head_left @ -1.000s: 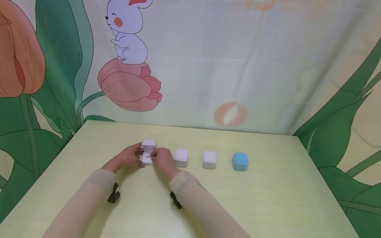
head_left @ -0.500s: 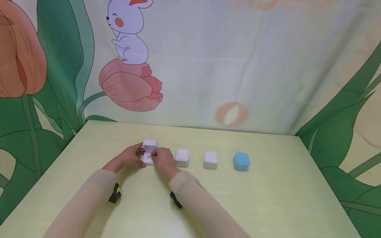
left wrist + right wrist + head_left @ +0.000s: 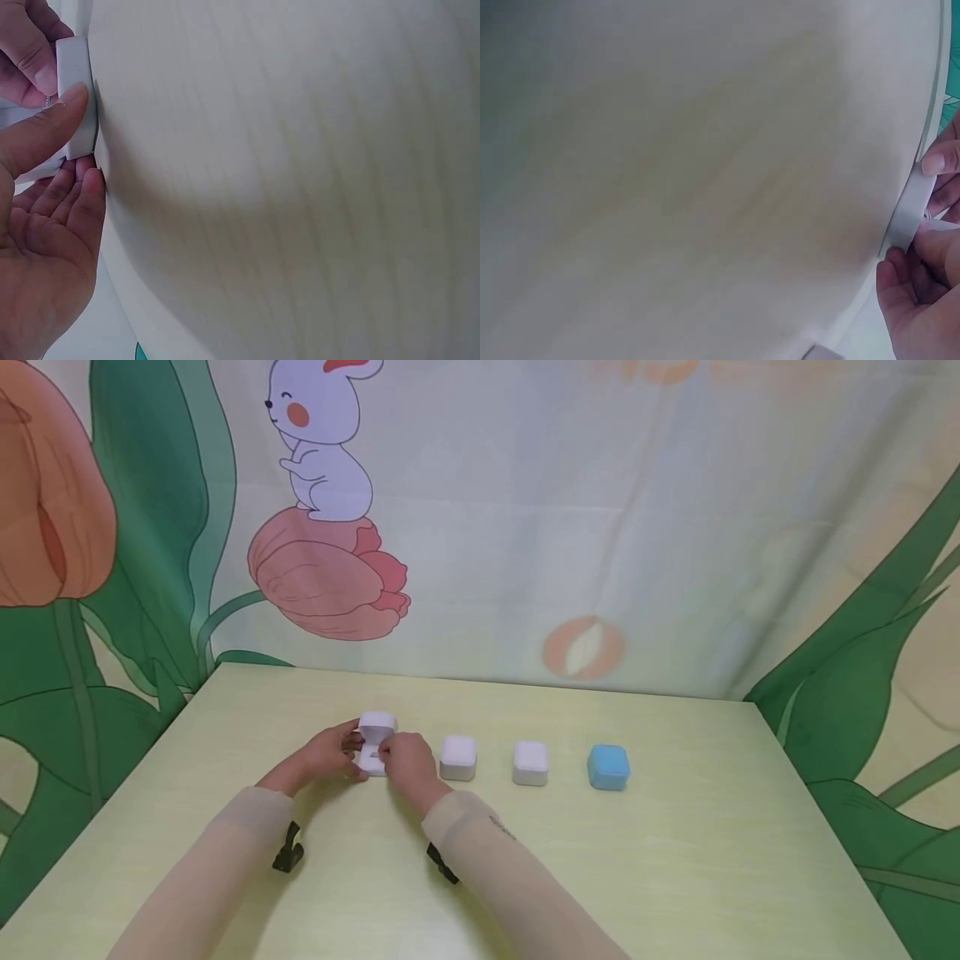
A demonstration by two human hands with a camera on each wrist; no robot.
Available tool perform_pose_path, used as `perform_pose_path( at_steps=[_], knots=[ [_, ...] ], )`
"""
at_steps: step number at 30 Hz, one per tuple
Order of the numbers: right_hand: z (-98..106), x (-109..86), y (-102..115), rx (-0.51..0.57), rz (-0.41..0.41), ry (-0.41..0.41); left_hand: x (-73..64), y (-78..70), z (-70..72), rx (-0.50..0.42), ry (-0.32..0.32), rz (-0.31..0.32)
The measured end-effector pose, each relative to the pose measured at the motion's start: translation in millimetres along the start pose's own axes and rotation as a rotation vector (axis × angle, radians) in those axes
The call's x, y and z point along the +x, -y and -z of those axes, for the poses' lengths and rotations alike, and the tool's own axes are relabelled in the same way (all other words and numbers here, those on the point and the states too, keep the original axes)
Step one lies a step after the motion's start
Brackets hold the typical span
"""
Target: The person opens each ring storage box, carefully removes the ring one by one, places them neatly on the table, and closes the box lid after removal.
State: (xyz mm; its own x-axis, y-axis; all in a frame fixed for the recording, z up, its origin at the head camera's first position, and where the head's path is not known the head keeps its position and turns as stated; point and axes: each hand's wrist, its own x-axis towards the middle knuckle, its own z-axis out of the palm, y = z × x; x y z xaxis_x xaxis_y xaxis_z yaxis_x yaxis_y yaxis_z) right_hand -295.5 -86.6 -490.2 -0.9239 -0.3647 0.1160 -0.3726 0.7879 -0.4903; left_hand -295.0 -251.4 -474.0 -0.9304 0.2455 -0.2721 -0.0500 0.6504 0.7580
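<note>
The left hand (image 3: 324,754) grips an open white box (image 3: 377,722) between thumb and fingers, left of centre. The right hand (image 3: 411,764), fingers curled, is at the ring (image 3: 49,101) inside; whether it pinches, I cannot tell. Two closed boxes (image 3: 530,763) and a blue box (image 3: 608,767) stand centre to right on the table (image 3: 675,860).

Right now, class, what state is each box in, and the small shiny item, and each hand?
Leftmost white box: open, lid raised
Second white box: closed
Third white box: closed
Blue box: closed
Left hand: gripping the open box
Right hand: fingers bent at the open box; whether they pinch anything is unclear
Small shiny item: partly hidden
</note>
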Motion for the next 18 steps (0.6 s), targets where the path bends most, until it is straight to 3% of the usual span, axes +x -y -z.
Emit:
perform_pose_path(
  at_steps=[10,18],
  knots=[
    [3.9,3.7,4.7,-0.057,-0.018,0.034,1.8,2.5,2.1,-0.007,-0.008,-0.016],
    [2.0,3.1,7.1,-0.115,-0.04,0.038,3.6,4.0,0.9,-0.02,0.001,0.01]
  ],
)
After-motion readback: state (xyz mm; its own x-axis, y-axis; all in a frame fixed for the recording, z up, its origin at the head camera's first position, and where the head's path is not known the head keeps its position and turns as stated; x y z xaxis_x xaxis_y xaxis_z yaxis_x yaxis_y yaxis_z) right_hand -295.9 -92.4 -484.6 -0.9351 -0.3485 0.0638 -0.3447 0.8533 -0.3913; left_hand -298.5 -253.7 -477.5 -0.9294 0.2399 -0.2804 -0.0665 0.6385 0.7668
